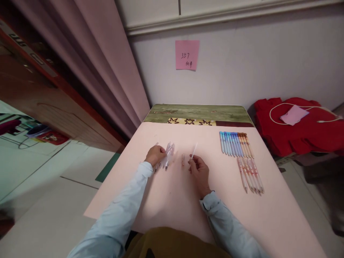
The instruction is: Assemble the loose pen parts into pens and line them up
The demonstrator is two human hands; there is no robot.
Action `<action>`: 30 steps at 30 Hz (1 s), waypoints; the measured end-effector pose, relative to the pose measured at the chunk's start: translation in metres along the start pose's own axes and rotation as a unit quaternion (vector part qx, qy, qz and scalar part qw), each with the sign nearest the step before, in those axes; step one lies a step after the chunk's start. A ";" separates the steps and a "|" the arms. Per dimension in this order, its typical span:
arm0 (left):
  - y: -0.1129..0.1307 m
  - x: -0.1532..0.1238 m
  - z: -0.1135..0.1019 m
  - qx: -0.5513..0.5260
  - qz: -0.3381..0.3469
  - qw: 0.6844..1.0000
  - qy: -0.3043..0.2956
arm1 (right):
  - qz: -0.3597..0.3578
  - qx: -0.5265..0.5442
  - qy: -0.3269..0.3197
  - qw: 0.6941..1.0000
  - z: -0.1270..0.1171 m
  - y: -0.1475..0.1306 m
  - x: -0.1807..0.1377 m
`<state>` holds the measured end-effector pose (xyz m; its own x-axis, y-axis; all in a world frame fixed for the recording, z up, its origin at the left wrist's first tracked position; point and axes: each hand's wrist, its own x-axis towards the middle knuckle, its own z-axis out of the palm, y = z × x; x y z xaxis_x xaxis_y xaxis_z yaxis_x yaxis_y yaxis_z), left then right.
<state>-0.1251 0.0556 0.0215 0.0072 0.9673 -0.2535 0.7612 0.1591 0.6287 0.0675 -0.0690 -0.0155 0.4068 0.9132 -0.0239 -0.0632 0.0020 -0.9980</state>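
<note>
My left hand [155, 155] rests on the pink table cover [172, 200], its fingers curled over a small heap of clear pen barrels [168, 152]. My right hand [199, 173] pinches a thin white pen refill [194, 150] that points up and away from me. A small orange pen part [183, 159] lies on the cover between the two hands. To the right lies a row of blue and orange pens [235, 143], and below it a second row of orange-patterned pens [250, 174].
A green patterned cloth [199, 113] shows at the table's far edge. A pink sticky note [187, 54] hangs on the wall. A red cloth [298, 125] with a white cable and a pink paper lies at the right. A curtain hangs at the left.
</note>
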 end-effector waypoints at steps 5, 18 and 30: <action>0.005 -0.010 -0.005 -0.091 -0.014 0.996 0.000 | 0.005 0.028 -0.004 1.000 0.001 0.002 0.001; 0.001 -0.082 -0.012 -0.693 -0.119 0.692 -0.162 | 0.020 0.083 -0.069 0.994 0.004 -0.004 -0.002; 0.000 -0.108 0.012 -0.582 -0.038 0.807 -0.092 | 0.016 0.076 -0.142 0.987 0.000 -0.009 -0.012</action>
<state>-0.1179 -0.0510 0.0403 0.1658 0.9173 -0.3621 -0.3609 0.3981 0.8434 0.0632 -0.0796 -0.0062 0.1327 0.9910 -0.0155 -0.2169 0.0138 -0.9761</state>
